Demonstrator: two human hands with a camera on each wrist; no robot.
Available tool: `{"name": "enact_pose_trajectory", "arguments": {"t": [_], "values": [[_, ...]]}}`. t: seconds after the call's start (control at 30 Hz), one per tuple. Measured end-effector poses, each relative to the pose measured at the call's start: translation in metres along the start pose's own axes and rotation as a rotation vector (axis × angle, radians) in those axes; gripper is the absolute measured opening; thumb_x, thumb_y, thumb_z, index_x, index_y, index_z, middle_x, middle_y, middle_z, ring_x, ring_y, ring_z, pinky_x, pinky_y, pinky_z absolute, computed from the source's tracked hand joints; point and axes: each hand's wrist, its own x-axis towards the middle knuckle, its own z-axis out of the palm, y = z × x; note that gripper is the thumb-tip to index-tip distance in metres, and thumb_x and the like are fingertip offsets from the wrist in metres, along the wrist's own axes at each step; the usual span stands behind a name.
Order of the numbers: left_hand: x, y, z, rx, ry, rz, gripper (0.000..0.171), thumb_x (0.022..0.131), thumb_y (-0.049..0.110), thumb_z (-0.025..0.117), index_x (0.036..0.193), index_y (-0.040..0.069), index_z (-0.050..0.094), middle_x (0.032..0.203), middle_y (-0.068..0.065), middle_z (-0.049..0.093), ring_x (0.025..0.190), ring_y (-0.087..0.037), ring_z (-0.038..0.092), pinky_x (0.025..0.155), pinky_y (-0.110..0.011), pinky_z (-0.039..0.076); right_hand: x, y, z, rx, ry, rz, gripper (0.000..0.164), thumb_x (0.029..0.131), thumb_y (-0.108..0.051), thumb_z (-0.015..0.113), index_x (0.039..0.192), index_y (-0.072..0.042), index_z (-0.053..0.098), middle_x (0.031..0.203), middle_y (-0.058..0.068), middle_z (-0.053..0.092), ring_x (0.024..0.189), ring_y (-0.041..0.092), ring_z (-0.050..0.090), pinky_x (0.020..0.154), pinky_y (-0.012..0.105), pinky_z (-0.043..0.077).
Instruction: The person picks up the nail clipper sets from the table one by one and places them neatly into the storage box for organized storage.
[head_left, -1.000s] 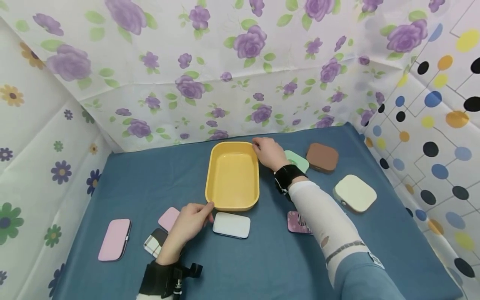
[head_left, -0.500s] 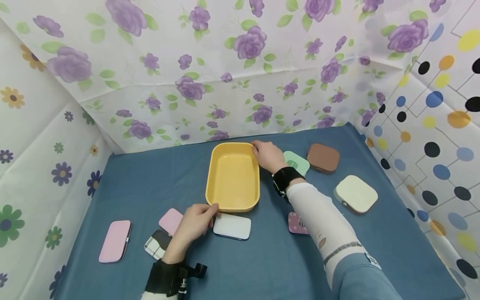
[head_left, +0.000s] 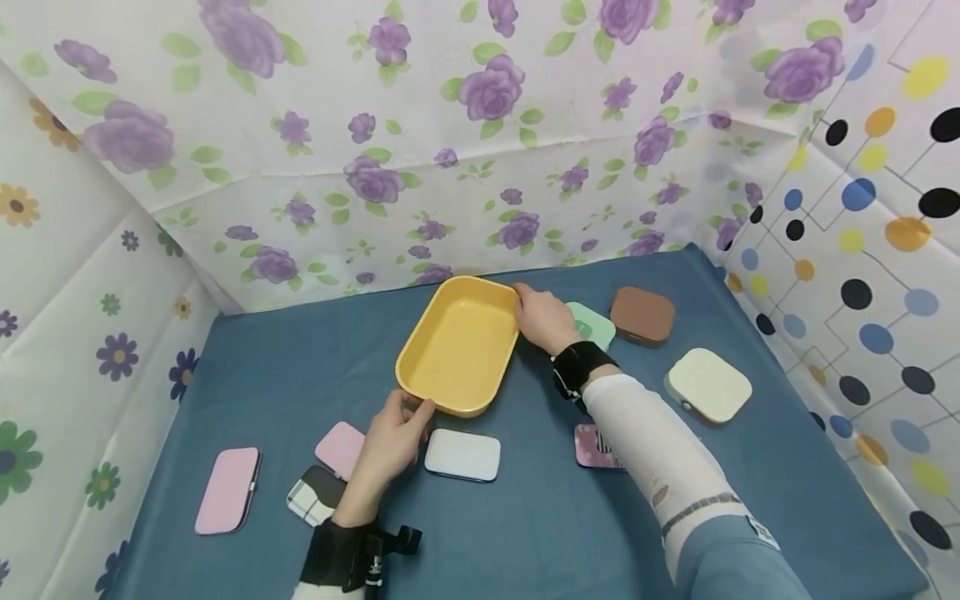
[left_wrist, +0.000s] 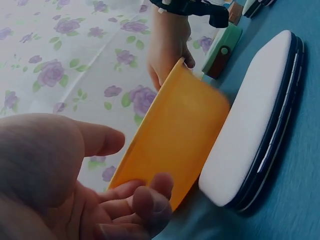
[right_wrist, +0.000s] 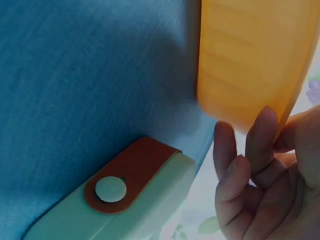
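A person held a yellow tray (head_left: 459, 350) by opposite corners over a blue-covered bench (head_left: 540, 533), the left hand (head_left: 393, 437) pinching the near left corner and the right hand (head_left: 549, 318) gripping the rim at the far right. The tray sat at a slant near the bench's back edge. A white case (head_left: 462, 455) lay just in front of it, and a green case (head_left: 602, 325), partly hidden by the right hand's wrist, lay near a brown case (head_left: 642, 317). A cream case (head_left: 708, 385) rested farther right; a pink case (head_left: 228, 492) lay well apart at left.
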Motion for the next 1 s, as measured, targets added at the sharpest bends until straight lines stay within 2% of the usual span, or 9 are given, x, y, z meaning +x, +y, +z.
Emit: {"name": "enact_pose_trajectory", "arguments": {"t": [0.1, 0.2, 0.4, 0.63, 0.77, 0.87, 1.0], "values": [[0.005, 0.003, 0.003, -0.023, 0.018, -0.015, 0.037, 0.102, 0.047, 0.05, 0.115, 0.012, 0.049, 0.075, -0.015, 0.061, 0.043, -0.021, 0.049, 0.041, -0.031, 0.035, -0.008, 0.0, -0.005, 0.013, -0.004, 0.008, 0.048, 0.107, -0.025, 0.036, 0.154, -0.016, 0.038, 0.079, 0.01, 0.065, 0.051, 0.021, 0.052, 0.047, 0.034, 0.036], [0.012, 0.007, 0.004, -0.037, 0.037, -0.019, 0.038, 0.103, 0.048, 0.048, 0.112, 0.011, 0.049, 0.075, -0.016, 0.061, 0.042, -0.02, 0.047, 0.041, -0.031, 0.034, -0.015, 0.001, -0.01, 0.044, -0.015, 0.021, 0.05, 0.105, -0.024, 0.037, 0.155, -0.015, 0.037, 0.066, 0.008, 0.059, 0.046, 0.02, 0.046, 0.043, 0.032, 0.031], [0.023, 0.011, 0.003, -0.036, 0.107, -0.009, 0.039, 0.102, 0.046, 0.05, 0.115, 0.009, 0.047, 0.073, -0.014, 0.061, 0.043, -0.021, 0.048, 0.042, -0.03, 0.034, -0.034, 0.005, -0.016, 0.058, -0.008, 0.045, 0.051, 0.103, -0.027, 0.044, 0.152, -0.011, 0.041, 0.076, 0.007, 0.06, 0.055, 0.021, 0.053, 0.049, 0.034, 0.038], [0.024, -0.005, 0.015, -0.027, 0.217, -0.004, 0.046, 0.102, 0.036, 0.053, 0.129, 0.001, 0.04, 0.074, -0.007, 0.055, 0.053, -0.018, 0.05, 0.046, -0.029, 0.037, -0.065, 0.005, -0.01, 0.047, -0.012, 0.092, 0.037, 0.101, -0.034, 0.05, 0.127, -0.009, 0.059, 0.08, 0.006, 0.06, 0.065, 0.022, 0.058, 0.055, 0.037, 0.043], [0.024, -0.008, 0.017, -0.044, 0.264, -0.001, 0.043, 0.102, 0.034, 0.052, 0.126, 0.0, 0.042, 0.071, -0.006, 0.052, 0.051, -0.018, 0.048, 0.045, -0.029, 0.036, -0.082, 0.004, -0.008, 0.079, -0.013, 0.119, 0.043, 0.102, -0.037, 0.052, 0.134, -0.009, 0.06, 0.086, 0.006, 0.064, 0.069, 0.02, 0.059, 0.058, 0.036, 0.045], [0.026, -0.007, 0.016, -0.059, 0.306, 0.013, 0.042, 0.101, 0.033, 0.053, 0.126, 0.001, 0.043, 0.071, -0.007, 0.052, 0.052, -0.019, 0.048, 0.046, -0.03, 0.036, -0.092, 0.004, -0.009, 0.1, 0.002, 0.135, 0.046, 0.102, -0.039, 0.052, 0.139, -0.011, 0.058, 0.086, 0.005, 0.064, 0.069, 0.018, 0.059, 0.057, 0.035, 0.045], [0.029, -0.004, 0.014, -0.071, 0.315, 0.03, 0.046, 0.098, 0.028, 0.057, 0.133, 0.002, 0.043, 0.069, -0.007, 0.054, 0.052, -0.02, 0.049, 0.046, -0.029, 0.037, -0.108, 0.007, -0.011, 0.115, 0.024, 0.151, 0.037, 0.102, -0.041, 0.052, 0.126, -0.017, 0.067, 0.074, 0.003, 0.06, 0.062, 0.017, 0.057, 0.052, 0.034, 0.043]]}}
